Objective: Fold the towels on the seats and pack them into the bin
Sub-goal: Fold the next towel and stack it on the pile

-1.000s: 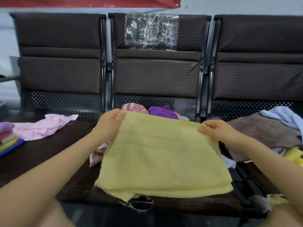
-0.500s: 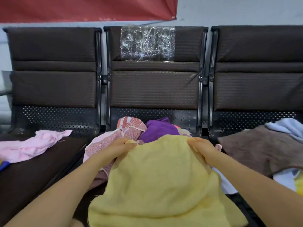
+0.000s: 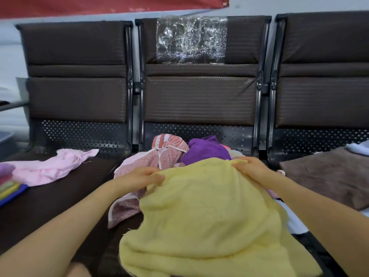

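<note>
A yellow towel (image 3: 209, 216) lies slack over the front of the middle seat, bunched toward me. My left hand (image 3: 143, 176) pinches its far left edge and my right hand (image 3: 249, 166) grips its far right edge. Behind it on the same seat lie a red patterned towel (image 3: 165, 154) and a purple towel (image 3: 205, 150). A pink towel (image 3: 50, 166) is spread on the left seat. A brown towel (image 3: 329, 172) covers the right seat, with a light blue one (image 3: 359, 146) behind it. No bin shows in this view.
A stack of folded towels (image 3: 10, 186) in several colours sits at the left edge of the left seat. Clear plastic (image 3: 191, 39) is taped on the middle backrest. Black metal armrest frames (image 3: 261, 90) separate the three brown seats.
The yellow towel was held up flat and taut; my hands have come closer together and lowered it, so it now lies slack and bunched on the seat.
</note>
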Demonstrator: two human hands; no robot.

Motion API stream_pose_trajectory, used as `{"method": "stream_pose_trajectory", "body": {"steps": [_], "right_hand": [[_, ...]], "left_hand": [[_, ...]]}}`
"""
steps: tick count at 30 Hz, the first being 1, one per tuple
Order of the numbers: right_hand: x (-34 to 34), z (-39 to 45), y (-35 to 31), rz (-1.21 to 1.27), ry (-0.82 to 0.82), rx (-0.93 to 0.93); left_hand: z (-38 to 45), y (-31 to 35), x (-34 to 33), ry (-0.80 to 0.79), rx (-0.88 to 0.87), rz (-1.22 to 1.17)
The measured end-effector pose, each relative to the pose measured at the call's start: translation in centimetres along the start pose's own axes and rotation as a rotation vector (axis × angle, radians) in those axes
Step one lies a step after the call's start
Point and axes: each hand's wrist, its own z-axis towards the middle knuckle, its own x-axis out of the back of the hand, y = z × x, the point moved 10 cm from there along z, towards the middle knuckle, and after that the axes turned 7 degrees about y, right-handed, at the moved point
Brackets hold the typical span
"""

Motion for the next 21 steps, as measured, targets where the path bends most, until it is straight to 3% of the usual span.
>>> {"method": "stream_pose_trajectory", "body": {"steps": [5, 7, 10, 14, 18, 21], "right_hand": [[2.0, 0.2, 0.0, 0.013, 0.084, 0.096], [2.2, -0.1, 0.1, 0.001, 0.016, 0.168], [1.8, -0.7, 1.0, -0.146, -0.133, 0.241], [2.7, -0.7, 0.8, -0.341, -0.063, 0.338], [4.4, -0.9, -0.8, -0.105, 0.100, 0.307], [3.6, -0.8, 0.3, -0.058, 0.015, 0.214]], "left_hand": [[-0.2, -0.6, 0.7, 0.054, 0.011, -0.027], [-0.8, -0.7, 1.3, 0.048, 0.014, -0.086], [-1.6, -0.9, 2.2, 0.040, 0.018, -0.099], [-1.8, -1.2, 2.1, 0.045, 0.075, -0.115], [-2.2, -3.2, 1.9, 0.072, 0.197, 0.001], [-2.5, -3.7, 1.7, 0.060, 0.233, 0.022]]}}
